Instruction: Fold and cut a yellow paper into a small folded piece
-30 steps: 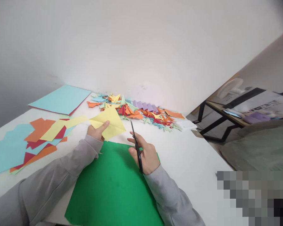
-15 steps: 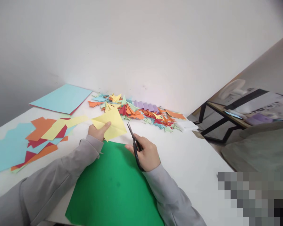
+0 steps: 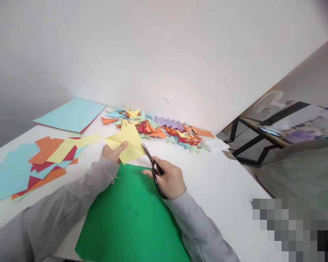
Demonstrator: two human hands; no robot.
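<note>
Between thumb and fingers, my left hand (image 3: pixel 113 152) pinches a creased yellow paper (image 3: pixel 131 145), which is held above the far edge of a green sheet (image 3: pixel 133 214). My right hand (image 3: pixel 171 178) is closed round the black handles of a pair of scissors (image 3: pixel 153 167). The scissor tips are at the right edge of the yellow paper, and the blades look nearly closed. Both hands are over the white table (image 3: pixel 215 196).
Cut coloured papers (image 3: pixel 47 149) overlap at the left. A light blue sheet (image 3: pixel 71 114) lies at the back left. Folded paper pieces (image 3: pixel 153 129) are heaped along the wall, with white tissue (image 3: pixel 217 145) at their right end. A black-framed shelf (image 3: pixel 253 129) stands further right.
My right hand has moved slightly left with the scissors, bringing their tips from just right of the yellow paper to its edge. The blades look closer together. My left hand is almost unmoved.
</note>
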